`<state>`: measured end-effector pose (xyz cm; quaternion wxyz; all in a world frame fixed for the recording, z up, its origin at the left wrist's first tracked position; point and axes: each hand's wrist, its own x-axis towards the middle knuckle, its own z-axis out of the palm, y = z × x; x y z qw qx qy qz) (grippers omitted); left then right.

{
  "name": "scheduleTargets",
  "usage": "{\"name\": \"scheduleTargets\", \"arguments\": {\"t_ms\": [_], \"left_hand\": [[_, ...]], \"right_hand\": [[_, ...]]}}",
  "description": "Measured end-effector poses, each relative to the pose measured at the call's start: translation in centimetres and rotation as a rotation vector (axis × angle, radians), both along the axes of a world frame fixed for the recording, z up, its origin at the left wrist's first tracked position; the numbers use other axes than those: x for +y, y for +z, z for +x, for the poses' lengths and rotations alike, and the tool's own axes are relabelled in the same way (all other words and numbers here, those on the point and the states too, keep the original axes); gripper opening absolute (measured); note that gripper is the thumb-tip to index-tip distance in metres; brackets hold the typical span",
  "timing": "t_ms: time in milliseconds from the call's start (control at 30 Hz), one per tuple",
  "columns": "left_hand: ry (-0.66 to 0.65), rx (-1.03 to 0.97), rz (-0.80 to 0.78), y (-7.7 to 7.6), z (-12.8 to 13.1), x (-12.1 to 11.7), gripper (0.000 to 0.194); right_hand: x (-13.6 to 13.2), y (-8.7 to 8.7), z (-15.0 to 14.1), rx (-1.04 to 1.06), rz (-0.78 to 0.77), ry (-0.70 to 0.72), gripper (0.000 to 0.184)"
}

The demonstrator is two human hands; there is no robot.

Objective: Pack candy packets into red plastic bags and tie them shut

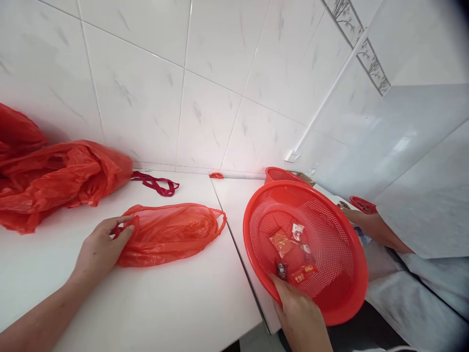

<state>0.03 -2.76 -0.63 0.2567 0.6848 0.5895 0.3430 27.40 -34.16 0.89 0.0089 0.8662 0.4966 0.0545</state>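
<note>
On the white table, a thin red plastic bag (pixel 172 234) lies with its mouth partly spread. My left hand (pixel 106 244) pinches the near-left handle of that bag between thumb and fingers. To the right, a round red plastic basket (pixel 330 234) with a mesh wall is tilted toward me, its near rim gripped by my right hand (pixel 298 308). Several small wrapped packets lie in the bottom of the basket, among them an orange-red packet (pixel 280 243) and a white and red packet (pixel 297 232).
Crumpled red plastic bags (pixel 73 171) are heaped at the left by the tiled wall. Beside them is a dark red strap (pixel 157 183). Another red basket (pixel 282 173) stands behind mine. At the right, a co-worker's arm (pixel 377 230) reaches in. A seam (pixel 238 244) divides the tables.
</note>
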Motion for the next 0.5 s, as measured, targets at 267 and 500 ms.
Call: {"name": "scheduleTargets", "arguments": {"t_ms": [267,500], "left_hand": [[-0.026,0.015,-0.027,0.1,0.0,0.0,0.032],[-0.051,-0.084,-0.010,-0.3,-0.2,0.0,0.040]], "right_hand": [[1.5,3.6,1.6,0.086,-0.117,-0.039,0.040],[2.1,6.6,5.6,0.382,-0.038,0.043,0.049]]}}
